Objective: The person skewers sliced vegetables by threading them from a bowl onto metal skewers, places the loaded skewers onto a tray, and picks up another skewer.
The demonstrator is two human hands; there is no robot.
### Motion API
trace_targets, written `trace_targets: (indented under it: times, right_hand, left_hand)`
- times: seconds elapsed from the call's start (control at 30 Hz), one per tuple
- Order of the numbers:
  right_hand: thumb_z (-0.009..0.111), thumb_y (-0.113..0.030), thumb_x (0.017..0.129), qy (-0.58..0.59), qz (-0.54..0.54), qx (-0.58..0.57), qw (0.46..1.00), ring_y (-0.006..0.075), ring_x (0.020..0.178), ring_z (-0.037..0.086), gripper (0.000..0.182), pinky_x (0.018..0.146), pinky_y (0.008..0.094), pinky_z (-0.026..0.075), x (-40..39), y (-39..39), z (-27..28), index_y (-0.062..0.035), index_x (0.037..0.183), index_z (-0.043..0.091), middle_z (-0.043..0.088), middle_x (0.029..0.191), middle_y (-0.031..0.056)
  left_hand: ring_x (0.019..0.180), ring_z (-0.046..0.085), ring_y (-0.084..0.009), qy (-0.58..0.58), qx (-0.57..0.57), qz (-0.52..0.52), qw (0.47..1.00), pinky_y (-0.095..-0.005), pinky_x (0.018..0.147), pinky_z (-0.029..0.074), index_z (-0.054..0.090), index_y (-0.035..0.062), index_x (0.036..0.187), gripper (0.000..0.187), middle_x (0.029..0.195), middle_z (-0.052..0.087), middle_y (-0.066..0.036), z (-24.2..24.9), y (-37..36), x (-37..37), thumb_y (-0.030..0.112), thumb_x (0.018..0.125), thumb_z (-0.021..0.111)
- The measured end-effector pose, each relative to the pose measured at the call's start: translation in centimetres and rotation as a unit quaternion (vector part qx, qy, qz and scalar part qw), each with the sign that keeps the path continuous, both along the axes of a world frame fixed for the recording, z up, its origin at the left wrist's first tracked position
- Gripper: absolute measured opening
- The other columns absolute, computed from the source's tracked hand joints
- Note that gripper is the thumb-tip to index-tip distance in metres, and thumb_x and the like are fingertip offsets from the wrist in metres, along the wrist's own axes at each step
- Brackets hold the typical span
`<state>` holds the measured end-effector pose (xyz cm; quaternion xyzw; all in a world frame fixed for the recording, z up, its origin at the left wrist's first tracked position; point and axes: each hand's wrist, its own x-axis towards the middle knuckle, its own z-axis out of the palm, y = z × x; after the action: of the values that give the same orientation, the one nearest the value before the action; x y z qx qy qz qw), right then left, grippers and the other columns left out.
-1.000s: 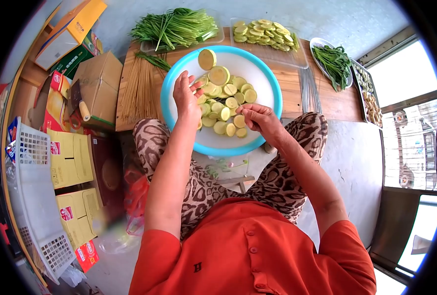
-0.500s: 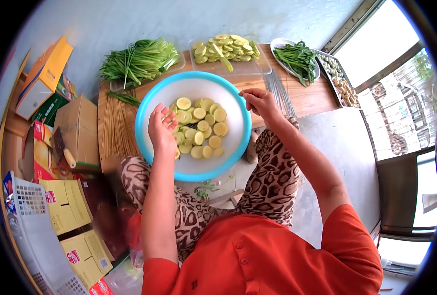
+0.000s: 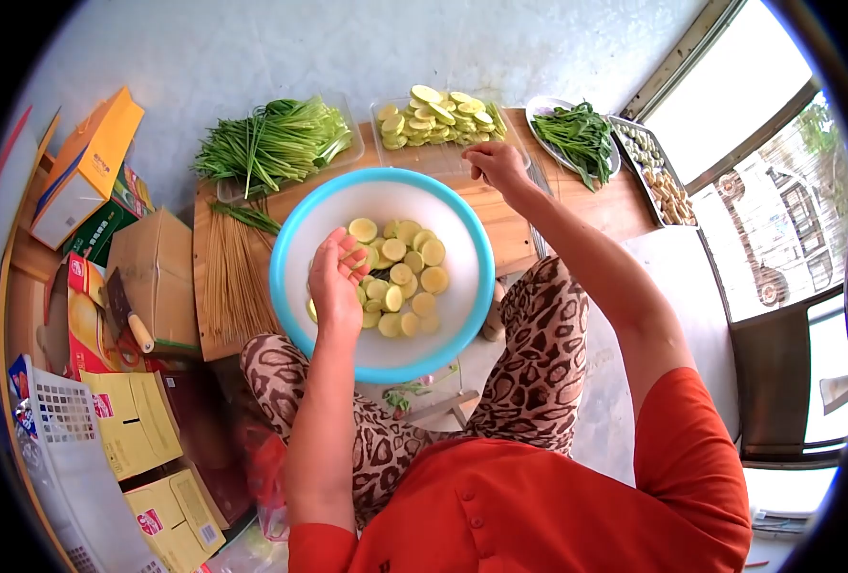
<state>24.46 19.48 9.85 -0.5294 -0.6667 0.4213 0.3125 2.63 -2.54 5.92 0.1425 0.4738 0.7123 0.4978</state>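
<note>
A white basin with a blue rim point(image 3: 479, 315) holds many round, pale green-yellow squash slices point(image 3: 411, 277). My left hand point(image 3: 338, 277) is over the basin's left side, palm turned up, fingers loosely bent and apart; nothing shows in it. Beyond the basin's far right rim, my right hand point(image 3: 498, 164) is closed in a pinch near the front edge of a clear tray point(image 3: 443, 158). Whatever the pinch holds is too small to make out. Overlapping squash slices point(image 3: 434, 116) are heaped in that tray.
Thin bamboo sticks point(image 3: 231, 277) lie on the wooden table point(image 3: 577, 205). Along the back are cut green stalks point(image 3: 271, 148), a plate of leafy greens point(image 3: 577, 141) and a dark tray point(image 3: 672, 210). Cardboard boxes point(image 3: 161, 272) and a knife point(image 3: 130, 313) are at the left.
My right hand has moved away from the basin rim toward the tray of slices. The left hand stays over the basin, and the whole view has shifted slightly.
</note>
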Motion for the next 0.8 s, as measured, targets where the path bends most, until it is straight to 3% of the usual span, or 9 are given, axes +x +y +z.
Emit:
trace_targets:
  times: [0.23,0.3,0.43,0.5,0.53,0.63,0.77,0.8]
  right_hand:
    - [0.060,-0.018,0.084,-0.077,-0.024,0.024,0.996,0.0072,0.052,0.051,0.017,0.048,0.0240,0.040,-4.2,5.5,-2.8,-0.0065,0.085,0.072,0.063,0.062,0.0014]
    - [0.060,-0.023,0.079,-0.140,-0.037,0.035,0.989,0.0131,0.063,0.063,0.017,0.062,0.0301,0.049,-5.2,7.0,-3.7,-0.0110,0.079,0.072,0.067,0.064,0.0036]
    - [0.059,-0.023,0.077,-0.194,-0.050,0.020,0.979,0.0153,0.069,0.066,0.016,0.066,0.0320,0.051,-7.5,10.2,-5.6,-0.0145,0.077,0.072,0.068,0.067,0.0036]
    - [0.059,-0.022,0.076,-0.251,-0.060,0.026,0.966,0.0178,0.075,0.067,0.015,0.071,0.0340,0.052,-8.6,11.3,-6.2,-0.0171,0.077,0.073,0.068,0.068,0.0021]
    - [0.058,-0.020,0.076,-0.272,-0.073,0.009,0.959,0.0216,0.083,0.067,0.016,0.074,0.0362,0.052,-9.1,11.5,-6.4,-0.0159,0.082,0.072,0.070,0.079,0.0042]
    - [0.059,-0.025,0.077,-0.294,-0.102,0.027,0.950,0.0248,0.090,0.065,0.019,0.076,0.0376,0.051,-9.9,12.1,-7.8,-0.0149,0.087,0.071,0.069,0.092,0.0075]
    - [0.059,-0.028,0.078,-0.254,-0.065,-0.002,0.965,0.0278,0.095,0.063,0.023,0.078,0.0394,0.051,-9.3,10.6,-6.9,-0.0143,0.092,0.070,0.067,0.099,0.0111]
    - [0.059,-0.029,0.078,-0.284,-0.052,0.043,0.956,0.0283,0.094,0.063,0.023,0.077,0.0401,0.051,-9.1,9.3,-5.8,-0.0144,0.093,0.070,0.067,0.098,0.0112]
  left_hand:
    - [0.089,0.056,-0.0150,-0.012,-0.009,-0.023,1.000,-0.0312,0.076,0.045,0.054,0.0056,0.119,0.034,0.107,0.057,-0.006,0.9,0.3,0.5,0.029,0.096,0.045]
    - [0.087,0.056,-0.0141,-0.027,-0.013,-0.035,0.999,-0.0297,0.075,0.046,0.056,0.0064,0.117,0.031,0.106,0.058,-0.006,1.1,0.5,0.6,0.028,0.097,0.046]
    - [0.091,0.055,-0.0148,-0.035,-0.002,-0.066,0.997,-0.0304,0.078,0.045,0.054,0.0065,0.117,0.034,0.107,0.057,-0.006,1.7,0.5,0.6,0.032,0.096,0.049]
    - [0.090,0.056,-0.0152,-0.035,0.001,-0.068,0.997,-0.0301,0.076,0.045,0.054,0.0060,0.117,0.033,0.106,0.058,-0.007,1.6,0.6,0.5,0.031,0.096,0.048]
    - [0.089,0.056,-0.0151,-0.041,0.003,-0.074,0.996,-0.0301,0.076,0.046,0.054,0.0057,0.117,0.034,0.106,0.058,-0.007,1.5,0.7,0.4,0.031,0.096,0.048]
    - [0.088,0.057,-0.0150,-0.049,0.011,-0.079,0.996,-0.0297,0.075,0.046,0.054,0.0046,0.116,0.034,0.104,0.059,-0.007,1.3,0.9,0.3,0.031,0.096,0.048]
    - [0.087,0.057,-0.0147,-0.045,0.012,-0.075,0.996,-0.0296,0.074,0.046,0.055,0.0043,0.115,0.034,0.103,0.059,-0.007,1.5,0.8,0.3,0.031,0.096,0.048]
    - [0.087,0.057,-0.0146,-0.041,0.004,-0.070,0.997,-0.0295,0.074,0.046,0.055,0.0043,0.115,0.033,0.102,0.059,-0.007,1.6,0.9,0.3,0.031,0.096,0.049]
